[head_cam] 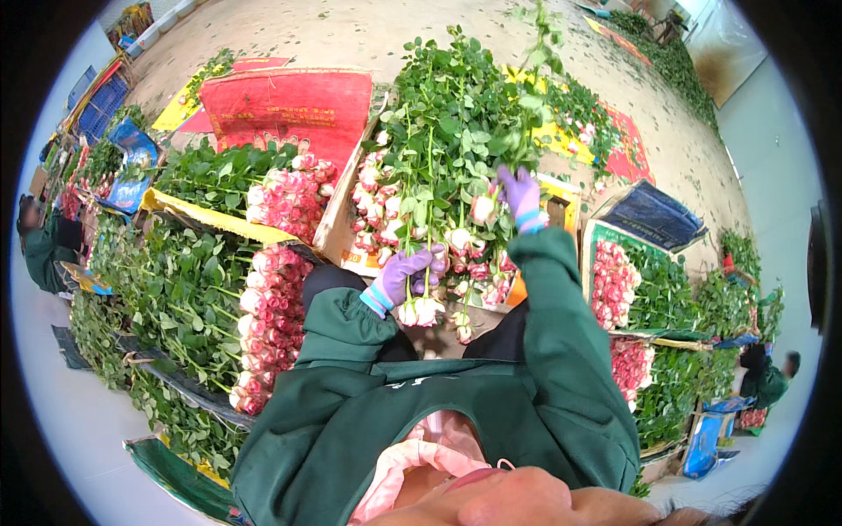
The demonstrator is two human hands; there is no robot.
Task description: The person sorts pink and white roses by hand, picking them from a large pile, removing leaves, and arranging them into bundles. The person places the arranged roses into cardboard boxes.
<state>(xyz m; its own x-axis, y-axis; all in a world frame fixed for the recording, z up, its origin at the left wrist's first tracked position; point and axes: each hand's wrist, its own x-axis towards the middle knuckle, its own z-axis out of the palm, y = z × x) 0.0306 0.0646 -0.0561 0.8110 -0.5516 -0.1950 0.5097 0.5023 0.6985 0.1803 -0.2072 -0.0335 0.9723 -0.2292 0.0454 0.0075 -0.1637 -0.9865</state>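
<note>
My left hand [402, 276], in a purple glove, grips a few upright rose stems just above their heads. The white-pink rose blooms [421, 311] hang below its fingers. Up and to the right, my right hand [520, 192], gloved the same way, is closed around a leafy rose stem [536, 98] that runs away from me and is blurred. A pale rose bloom [483, 210] shows beside that hand; whether it belongs to the held stem is unclear. Under both hands lies a heap of leafy roses [454, 112], heads towards me.
Left, a bundle of pink roses [293, 191] lies beside a raised red sheet [289, 105]; another rose stack [273, 322] sits nearer. At right are more bundled roses [613, 283] and a blue flap [654, 214]. Leaves litter the floor [355, 33]. Co-workers sit at both sides.
</note>
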